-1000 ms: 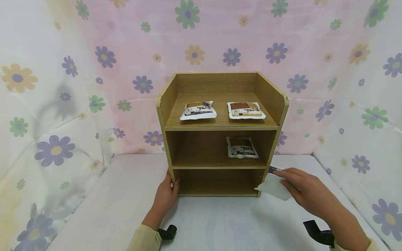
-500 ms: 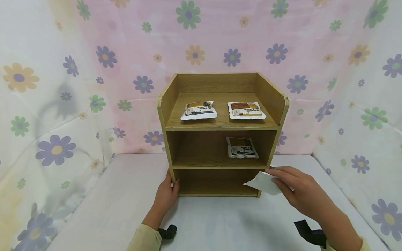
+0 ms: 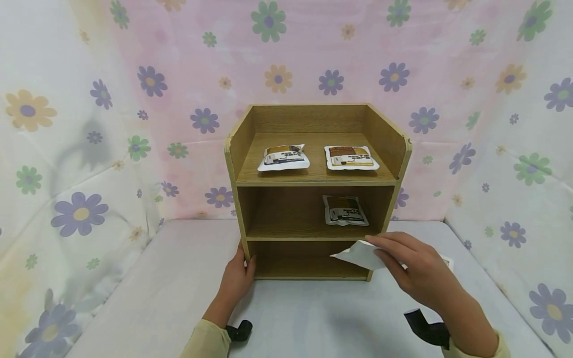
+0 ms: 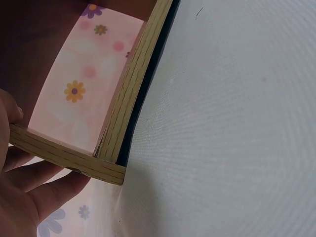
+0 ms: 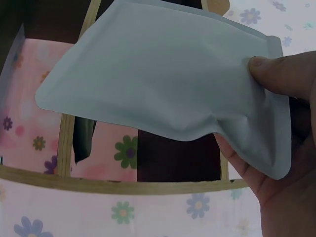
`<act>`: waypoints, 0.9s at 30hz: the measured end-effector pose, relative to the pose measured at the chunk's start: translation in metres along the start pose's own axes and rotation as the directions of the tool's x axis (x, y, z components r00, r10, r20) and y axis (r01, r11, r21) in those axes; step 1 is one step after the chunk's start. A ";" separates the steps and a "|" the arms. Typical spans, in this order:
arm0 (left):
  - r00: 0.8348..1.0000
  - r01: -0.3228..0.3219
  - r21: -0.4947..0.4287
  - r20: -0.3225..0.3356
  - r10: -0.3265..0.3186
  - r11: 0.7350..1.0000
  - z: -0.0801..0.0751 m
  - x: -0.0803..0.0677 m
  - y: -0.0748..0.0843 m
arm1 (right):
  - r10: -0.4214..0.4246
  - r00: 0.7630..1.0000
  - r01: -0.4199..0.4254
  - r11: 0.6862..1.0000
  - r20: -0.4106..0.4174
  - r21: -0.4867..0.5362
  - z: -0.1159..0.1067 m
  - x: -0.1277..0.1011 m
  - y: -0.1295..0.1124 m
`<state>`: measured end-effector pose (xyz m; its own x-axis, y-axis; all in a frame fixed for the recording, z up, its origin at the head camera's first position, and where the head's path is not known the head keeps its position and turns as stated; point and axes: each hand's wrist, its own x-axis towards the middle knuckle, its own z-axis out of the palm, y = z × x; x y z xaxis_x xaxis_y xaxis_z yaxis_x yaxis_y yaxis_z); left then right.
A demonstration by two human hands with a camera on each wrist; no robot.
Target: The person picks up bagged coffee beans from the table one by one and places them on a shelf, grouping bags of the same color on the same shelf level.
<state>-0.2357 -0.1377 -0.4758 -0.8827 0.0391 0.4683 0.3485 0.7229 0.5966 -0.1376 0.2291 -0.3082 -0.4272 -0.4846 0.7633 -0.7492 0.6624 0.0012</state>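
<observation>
My right hand (image 3: 421,271) pinches a plain white pouch (image 3: 360,254) by one edge, just in front of the right side of the bottom compartment of a small wooden shelf (image 3: 313,183). In the right wrist view the pouch's blank face (image 5: 158,69) shows, with the thumb (image 5: 281,74) pressed on it and the other fingers behind. My left hand (image 3: 235,278) grips the lower left side panel of the shelf; in the left wrist view the panel edge (image 4: 64,155) lies between thumb and fingers.
Two printed pouches, a left one (image 3: 283,158) and a right one (image 3: 351,158), lie on the top shelf. Another pouch (image 3: 344,210) lies at the right of the middle compartment. Behind my right hand a white edge (image 3: 447,261) shows, mostly hidden. Flowered cloth hangs around the white table (image 3: 192,268).
My right hand has moved left with the pouch, from beside the shelf's right panel to in front of the bottom compartment. The left hand has stayed on the side panel.
</observation>
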 end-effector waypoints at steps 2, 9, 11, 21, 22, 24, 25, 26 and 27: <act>1.000 -0.006 0.004 -0.005 0.006 1.000 0.001 0.000 -0.001 | -0.015 1.000 0.015 1.000 -0.019 0.016 0.001 0.004 -0.003; 1.000 -0.011 0.004 -0.008 0.011 1.000 0.001 0.000 -0.002 | -0.031 0.998 0.034 0.998 -0.058 0.044 0.008 0.013 -0.009; 1.000 -0.012 0.001 -0.009 0.012 1.000 0.001 0.000 -0.002 | -0.029 0.997 0.033 0.998 -0.067 0.053 0.010 0.015 -0.011; 1.000 -0.020 0.013 -0.014 0.020 1.000 0.000 0.000 -0.001 | -0.011 0.994 0.020 0.996 -0.104 0.083 0.018 0.025 -0.017; 1.000 -0.017 0.014 -0.011 0.017 1.000 0.000 0.000 -0.001 | -0.009 0.994 0.018 0.996 -0.106 0.085 0.019 0.026 -0.017; 1.000 -0.007 0.012 -0.001 0.007 1.000 -0.001 0.000 0.000 | -0.013 0.992 0.025 0.995 -0.122 0.092 0.022 0.028 -0.019; 1.000 -0.002 0.011 0.003 0.002 1.000 -0.001 0.000 0.000 | -0.017 0.991 0.029 0.995 -0.129 0.095 0.023 0.029 -0.019; 1.000 0.002 0.011 0.009 -0.002 1.000 -0.001 0.000 0.000 | -0.022 0.990 0.036 0.994 -0.139 0.100 0.024 0.031 -0.020; 1.000 0.005 0.010 0.013 -0.005 1.000 0.000 0.000 0.000 | -0.029 0.988 0.045 0.994 -0.151 0.105 0.026 0.032 -0.021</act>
<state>-0.2355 -0.1382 -0.4760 -0.8886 0.0440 0.4567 0.3406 0.7301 0.5924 -0.1490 0.1851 -0.3000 -0.3240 -0.4112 0.8520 -0.8164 0.5766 -0.0322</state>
